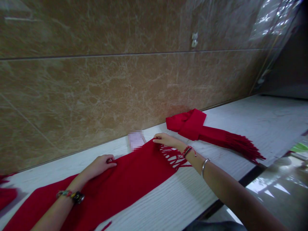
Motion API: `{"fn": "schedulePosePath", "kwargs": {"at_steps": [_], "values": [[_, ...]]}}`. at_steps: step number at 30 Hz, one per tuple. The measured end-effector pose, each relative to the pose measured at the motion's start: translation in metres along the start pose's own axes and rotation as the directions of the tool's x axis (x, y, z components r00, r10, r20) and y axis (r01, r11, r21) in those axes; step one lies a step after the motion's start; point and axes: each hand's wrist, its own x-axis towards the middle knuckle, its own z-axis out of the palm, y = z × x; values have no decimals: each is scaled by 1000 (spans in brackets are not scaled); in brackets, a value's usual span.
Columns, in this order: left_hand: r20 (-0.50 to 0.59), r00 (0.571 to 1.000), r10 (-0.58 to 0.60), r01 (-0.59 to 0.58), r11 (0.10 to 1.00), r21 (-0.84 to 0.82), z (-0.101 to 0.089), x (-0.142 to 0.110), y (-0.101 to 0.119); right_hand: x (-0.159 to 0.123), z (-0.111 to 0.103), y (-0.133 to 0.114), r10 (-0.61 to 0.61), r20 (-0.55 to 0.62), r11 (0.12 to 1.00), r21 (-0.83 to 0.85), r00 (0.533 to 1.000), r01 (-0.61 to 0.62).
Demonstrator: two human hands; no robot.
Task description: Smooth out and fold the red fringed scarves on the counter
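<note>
A red fringed scarf (134,179) lies spread lengthwise over the white tabletop, its fringe toward the right. At its far edge, left of the middle, rests my left hand (102,165), fingers curled and closed on the cloth; the fingertips are partly hidden. My right hand (165,140) pinches the far corner at the fringed end, its forearm crossing above the fringe. Against the wall on the right, a second red scarf (192,126) is folded over itself, with its fringed tail pointing to the near right.
More red cloth (7,197) shows at the left edge. A small pale card-like item (136,141), blurred out, lies behind the scarf by the marble wall (108,93). The white table (187,192) has a dark front edge; shiny floor shows beyond it.
</note>
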Motion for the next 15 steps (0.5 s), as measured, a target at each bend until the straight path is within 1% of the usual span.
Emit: {"fn": "schedulePosePath", "kwargs": {"at_steps": [5, 9, 12, 15], "values": [[-12, 1000, -15, 16, 1000, 27, 3, 0, -2, -4, -1, -2, 10, -5, 997, 80, 1000, -10], [-15, 1000, -23, 23, 1000, 18, 3, -1, -3, -7, -3, -1, 14, -8, 997, 77, 1000, -14], [-17, 1000, -25, 25, 1000, 11, 4, -1, -4, -6, 1, 0, 51, -43, 997, 63, 998, -49], [-30, 999, -40, 40, 999, 22, 6, 0, -5, -5, 8, -1, 105, -111, 994, 36, 988, -102]]}}
